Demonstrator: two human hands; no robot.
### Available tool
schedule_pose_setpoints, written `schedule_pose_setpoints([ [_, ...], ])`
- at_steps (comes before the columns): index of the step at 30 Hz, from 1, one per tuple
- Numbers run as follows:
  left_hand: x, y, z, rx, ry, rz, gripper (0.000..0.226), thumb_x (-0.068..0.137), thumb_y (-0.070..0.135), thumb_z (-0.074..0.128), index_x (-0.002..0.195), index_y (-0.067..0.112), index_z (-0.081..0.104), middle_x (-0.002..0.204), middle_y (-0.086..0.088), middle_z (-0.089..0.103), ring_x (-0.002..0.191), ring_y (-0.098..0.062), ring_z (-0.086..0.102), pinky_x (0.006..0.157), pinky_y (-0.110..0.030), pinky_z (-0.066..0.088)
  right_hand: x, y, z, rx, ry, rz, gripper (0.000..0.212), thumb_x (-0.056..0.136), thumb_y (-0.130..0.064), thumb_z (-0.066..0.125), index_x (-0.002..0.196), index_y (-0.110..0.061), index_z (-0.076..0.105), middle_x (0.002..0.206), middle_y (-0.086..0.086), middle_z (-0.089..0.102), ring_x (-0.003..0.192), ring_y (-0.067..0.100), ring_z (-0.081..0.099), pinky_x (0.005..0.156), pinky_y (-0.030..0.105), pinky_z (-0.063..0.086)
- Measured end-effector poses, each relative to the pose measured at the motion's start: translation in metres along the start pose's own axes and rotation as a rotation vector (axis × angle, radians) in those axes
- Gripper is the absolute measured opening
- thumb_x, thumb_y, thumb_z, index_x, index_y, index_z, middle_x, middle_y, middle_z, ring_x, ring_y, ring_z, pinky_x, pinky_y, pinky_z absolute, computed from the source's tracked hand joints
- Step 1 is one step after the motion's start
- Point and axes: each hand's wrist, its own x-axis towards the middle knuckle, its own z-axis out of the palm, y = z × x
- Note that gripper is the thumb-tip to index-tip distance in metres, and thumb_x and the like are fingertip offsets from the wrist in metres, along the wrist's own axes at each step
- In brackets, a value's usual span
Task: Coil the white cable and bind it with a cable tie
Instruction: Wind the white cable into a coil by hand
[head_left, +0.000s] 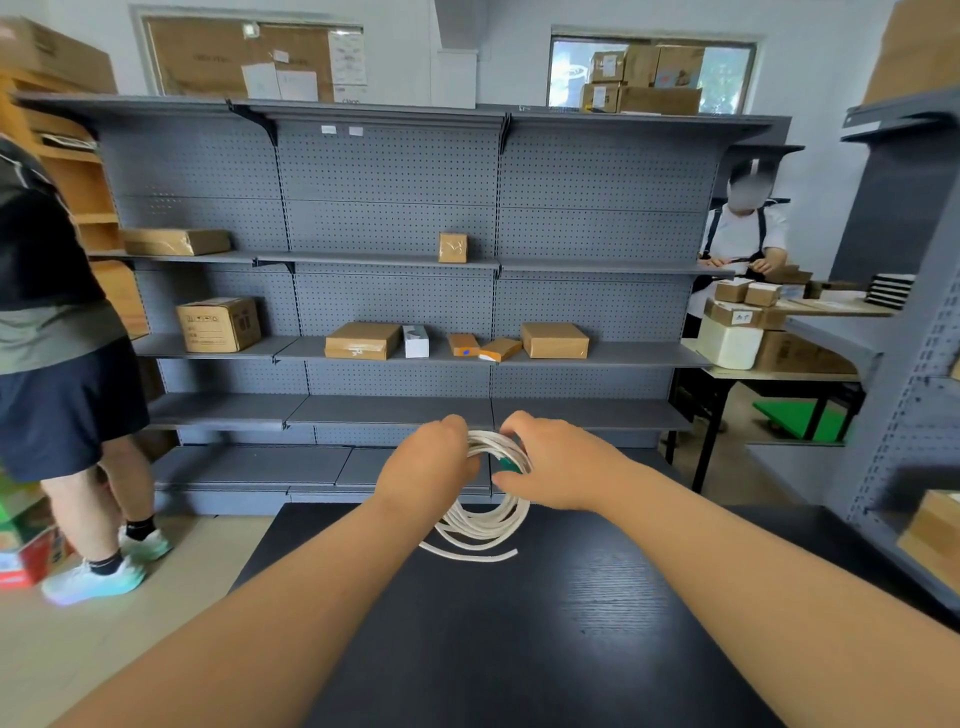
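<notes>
The white cable (480, 525) is wound into a coil of several loops, raised at the far edge of the black table (519, 623), its lower loops and a loose end hanging down to the tabletop. My left hand (428, 465) grips the coil's upper left side. My right hand (550, 462) holds the upper right side, fingers curled over the strands. A green cable tie (506, 462) sits on the coil under my right fingers; how far it wraps round the strands is hidden.
Behind the table stands a grey pegboard shelving unit (395, 291) with several cardboard boxes. A person in dark shorts (62, 364) stands at the left on the floor. Another person (743, 234) works at a box-laden table at the right. A second grey rack (904, 322) borders the right side.
</notes>
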Motion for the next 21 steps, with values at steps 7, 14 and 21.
schedule_pose_setpoints([
  [7, -0.004, 0.006, 0.002, 0.007, -0.018, 0.053, 0.016, 0.088, 0.017, 0.051, 0.083, 0.011, 0.037, 0.071, -0.005, 0.046, 0.065, -0.025, 0.045, 0.050, -0.028, 0.030, 0.002, -0.001, 0.004, -0.107, -0.078, -0.009, 0.021, 0.085, -0.027, 0.054, 0.096, -0.016, 0.039, 0.086, 0.002, 0.053, 0.076, 0.023, 0.052, 0.055, 0.033, 0.038],
  [14, -0.006, -0.001, 0.005, -0.247, 0.054, 0.046, 0.029, 0.081, 0.020, 0.057, 0.063, 0.021, 0.034, 0.058, 0.006, 0.043, 0.056, -0.016, 0.042, 0.044, -0.023, 0.026, 0.004, 0.002, 0.002, -0.113, 0.012, -0.001, 0.019, 0.091, -0.026, 0.050, 0.086, -0.014, 0.036, 0.081, 0.007, 0.052, 0.069, 0.024, 0.046, 0.049, 0.032, 0.028],
  [21, -0.012, -0.005, 0.007, -0.490, 0.098, -0.032, 0.012, 0.082, 0.020, 0.055, 0.072, 0.020, 0.047, 0.065, 0.001, 0.057, 0.057, -0.012, 0.048, 0.048, -0.025, 0.034, 0.002, 0.007, -0.001, 0.099, 0.037, 0.112, 0.025, 0.090, -0.024, 0.051, 0.071, -0.018, 0.035, 0.079, 0.004, 0.050, 0.075, 0.023, 0.048, 0.058, 0.032, 0.032],
])
